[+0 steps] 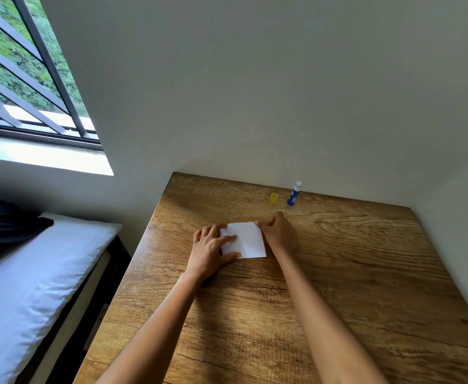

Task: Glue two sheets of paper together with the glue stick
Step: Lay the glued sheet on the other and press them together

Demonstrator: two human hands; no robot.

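left hand flat on paper | right hand pinches its corner | glue stick label blue, perhaps unreadable

Wood-grain counter pushed into a corner of plain white walls. Barred window upper left, greenery outside, daylight on the sill. White-sheeted bed at left, dark cloth on it.
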